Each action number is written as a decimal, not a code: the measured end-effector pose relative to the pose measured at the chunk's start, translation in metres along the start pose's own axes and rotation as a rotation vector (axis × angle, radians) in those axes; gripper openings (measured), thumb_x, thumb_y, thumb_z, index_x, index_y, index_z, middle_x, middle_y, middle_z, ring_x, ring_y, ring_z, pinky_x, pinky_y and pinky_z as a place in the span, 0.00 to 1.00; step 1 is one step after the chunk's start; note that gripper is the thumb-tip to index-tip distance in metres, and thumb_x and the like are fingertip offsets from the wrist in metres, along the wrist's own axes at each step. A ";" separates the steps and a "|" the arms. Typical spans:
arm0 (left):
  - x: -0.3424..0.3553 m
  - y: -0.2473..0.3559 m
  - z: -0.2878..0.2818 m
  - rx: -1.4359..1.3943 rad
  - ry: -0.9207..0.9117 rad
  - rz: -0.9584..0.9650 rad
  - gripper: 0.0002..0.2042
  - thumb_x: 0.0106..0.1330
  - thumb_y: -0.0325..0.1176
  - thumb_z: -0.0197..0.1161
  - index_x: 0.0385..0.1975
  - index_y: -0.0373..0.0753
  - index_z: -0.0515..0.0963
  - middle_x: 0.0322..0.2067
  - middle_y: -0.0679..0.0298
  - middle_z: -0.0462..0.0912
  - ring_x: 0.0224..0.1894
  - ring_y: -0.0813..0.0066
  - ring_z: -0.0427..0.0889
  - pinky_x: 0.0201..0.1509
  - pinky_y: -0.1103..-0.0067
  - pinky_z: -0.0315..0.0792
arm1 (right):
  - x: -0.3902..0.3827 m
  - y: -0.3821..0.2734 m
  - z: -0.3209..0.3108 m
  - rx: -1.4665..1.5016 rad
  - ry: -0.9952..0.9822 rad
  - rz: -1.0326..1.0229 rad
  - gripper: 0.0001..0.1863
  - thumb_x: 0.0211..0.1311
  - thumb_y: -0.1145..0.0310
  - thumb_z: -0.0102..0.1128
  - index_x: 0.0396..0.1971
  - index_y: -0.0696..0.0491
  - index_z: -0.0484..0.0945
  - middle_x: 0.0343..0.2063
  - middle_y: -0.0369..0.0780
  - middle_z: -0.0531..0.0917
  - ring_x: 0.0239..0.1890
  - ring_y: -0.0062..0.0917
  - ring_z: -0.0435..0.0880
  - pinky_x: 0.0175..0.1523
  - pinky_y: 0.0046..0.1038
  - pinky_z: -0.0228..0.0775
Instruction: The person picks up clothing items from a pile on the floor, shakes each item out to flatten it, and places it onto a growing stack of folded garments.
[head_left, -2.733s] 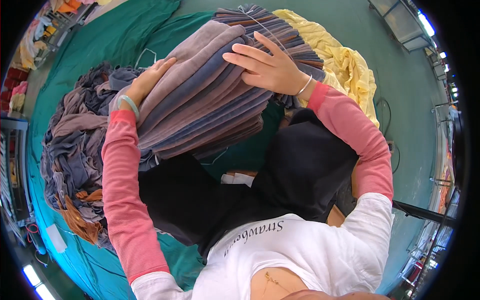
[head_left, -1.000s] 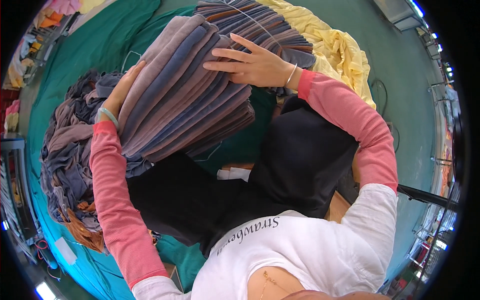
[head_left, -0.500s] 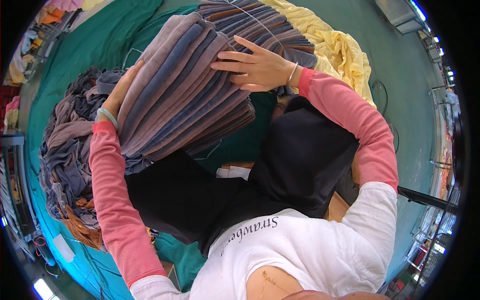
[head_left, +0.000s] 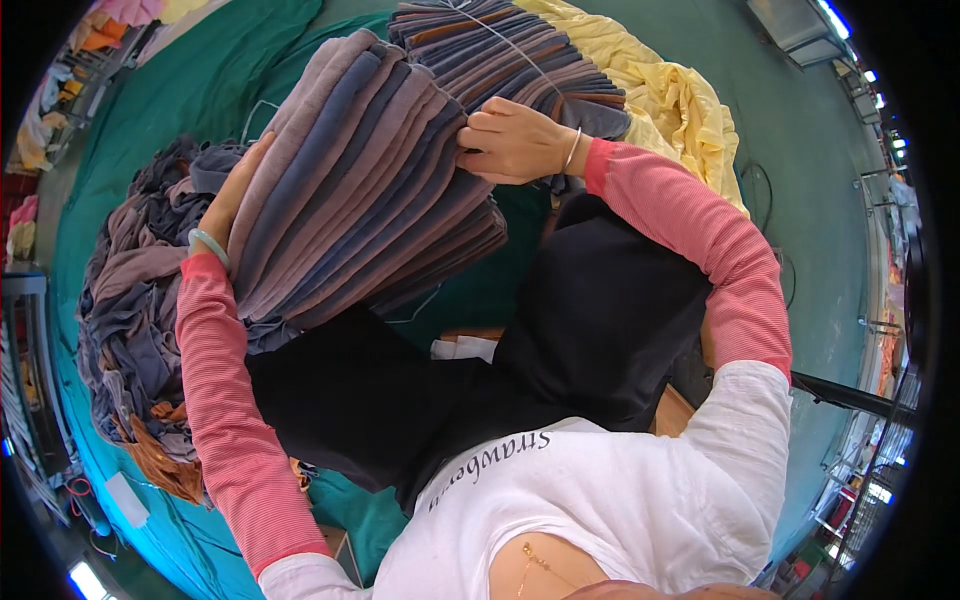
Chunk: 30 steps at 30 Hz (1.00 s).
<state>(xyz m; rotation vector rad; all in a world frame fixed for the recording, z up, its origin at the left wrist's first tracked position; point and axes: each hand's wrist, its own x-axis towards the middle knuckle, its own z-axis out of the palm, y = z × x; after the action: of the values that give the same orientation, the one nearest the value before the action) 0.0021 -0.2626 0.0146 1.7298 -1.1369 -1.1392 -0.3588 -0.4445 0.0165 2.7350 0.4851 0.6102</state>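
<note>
A thick fanned stack of folded cloths [head_left: 350, 180], soft like towels in mauve, grey and blue, leans across the middle left above my legs. Along its outer left face lies my left hand [head_left: 236, 190], palm against the cloth with fingers stretched; the fingertips are partly hidden. My right hand [head_left: 515, 143] is at the stack's right edge, its fingers curled and pinching the folded edge of a towel there. Beyond it is a second stack of folded cloths [head_left: 500, 45], tied with a pale cord.
Loose, crumpled dark cloths [head_left: 135, 270] are heaped at the left, with a brown cloth [head_left: 155, 455] at the near end. Yellow fabric [head_left: 685, 110] is bunched at the back right. Green sheeting [head_left: 130, 120] spreads beneath. A dark bar [head_left: 850, 393] sits at the right.
My right hand's spread fingers have curled into a pinch at the stack's right edge. The stack's top has fanned slightly wider toward the left. My left hand stays against its side.
</note>
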 end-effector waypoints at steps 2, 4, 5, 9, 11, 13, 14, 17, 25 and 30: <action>-0.003 -0.001 -0.003 0.000 0.006 -0.004 0.27 0.65 0.46 0.45 0.61 0.37 0.57 0.59 0.56 0.61 0.59 0.69 0.62 0.62 0.80 0.55 | 0.002 0.000 0.001 0.056 0.009 0.010 0.10 0.46 0.62 0.54 0.31 0.44 0.77 0.32 0.30 0.69 0.36 0.19 0.68 0.43 0.24 0.57; -0.005 -0.002 -0.004 -0.001 0.008 -0.005 0.27 0.65 0.46 0.45 0.61 0.37 0.57 0.59 0.56 0.61 0.59 0.69 0.62 0.62 0.80 0.55 | 0.001 0.000 0.000 0.042 0.026 0.003 0.11 0.47 0.64 0.54 0.32 0.44 0.77 0.34 0.31 0.70 0.36 0.19 0.68 0.44 0.24 0.57; -0.005 -0.002 -0.004 -0.002 0.009 -0.005 0.27 0.65 0.46 0.46 0.61 0.37 0.57 0.59 0.56 0.61 0.59 0.69 0.62 0.61 0.80 0.55 | 0.000 0.001 0.001 0.042 0.026 0.003 0.11 0.47 0.64 0.54 0.32 0.44 0.77 0.34 0.31 0.70 0.36 0.19 0.68 0.44 0.24 0.57; -0.007 -0.004 -0.006 -0.006 0.011 -0.005 0.27 0.66 0.45 0.46 0.61 0.37 0.57 0.59 0.56 0.61 0.59 0.69 0.62 0.61 0.80 0.56 | 0.003 0.001 0.004 -0.073 0.039 0.049 0.08 0.48 0.66 0.51 0.31 0.42 0.76 0.34 0.28 0.70 0.38 0.18 0.69 0.46 0.21 0.58; -0.007 -0.005 -0.007 -0.009 0.010 -0.002 0.27 0.66 0.45 0.46 0.61 0.37 0.57 0.59 0.56 0.61 0.59 0.69 0.62 0.61 0.80 0.56 | 0.005 0.001 0.007 -0.041 0.059 0.015 0.09 0.46 0.68 0.53 0.30 0.44 0.76 0.34 0.30 0.70 0.35 0.19 0.69 0.44 0.22 0.59; -0.009 -0.006 -0.007 -0.011 0.010 -0.002 0.27 0.66 0.44 0.46 0.61 0.37 0.56 0.59 0.56 0.61 0.59 0.70 0.62 0.61 0.80 0.56 | 0.004 0.000 0.009 -0.019 0.033 0.005 0.08 0.46 0.68 0.53 0.29 0.43 0.75 0.33 0.30 0.70 0.35 0.19 0.69 0.44 0.22 0.59; -0.010 -0.007 -0.008 -0.012 0.012 -0.001 0.26 0.66 0.44 0.46 0.61 0.37 0.56 0.59 0.56 0.61 0.59 0.70 0.62 0.61 0.80 0.56 | 0.004 0.000 0.010 0.005 0.008 -0.008 0.08 0.46 0.68 0.54 0.29 0.43 0.75 0.33 0.30 0.70 0.35 0.19 0.69 0.44 0.22 0.59; -0.012 -0.009 -0.009 -0.012 0.014 0.000 0.26 0.66 0.44 0.46 0.61 0.37 0.56 0.59 0.56 0.61 0.59 0.70 0.62 0.61 0.80 0.56 | 0.002 0.002 0.006 0.086 0.045 0.007 0.07 0.44 0.68 0.54 0.27 0.43 0.74 0.31 0.30 0.69 0.36 0.19 0.69 0.44 0.22 0.59; -0.018 -0.017 -0.017 -0.023 0.023 0.001 0.26 0.66 0.42 0.46 0.61 0.37 0.56 0.59 0.57 0.61 0.59 0.70 0.63 0.60 0.81 0.57 | 0.002 -0.002 0.021 -0.122 0.098 -0.057 0.02 0.46 0.65 0.52 0.23 0.43 0.72 0.29 0.28 0.70 0.33 0.19 0.68 0.42 0.20 0.59; -0.021 -0.022 -0.020 -0.026 0.021 -0.002 0.26 0.66 0.42 0.46 0.61 0.37 0.56 0.59 0.57 0.61 0.59 0.71 0.63 0.60 0.81 0.57 | -0.002 -0.002 0.026 -0.013 0.071 -0.101 0.01 0.47 0.66 0.52 0.22 0.45 0.72 0.29 0.29 0.72 0.33 0.20 0.68 0.45 0.22 0.59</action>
<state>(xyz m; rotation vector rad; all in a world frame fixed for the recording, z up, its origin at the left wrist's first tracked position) 0.0228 -0.2339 0.0067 1.7188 -1.1035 -1.1300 -0.3493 -0.4488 -0.0074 2.6651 0.6293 0.6837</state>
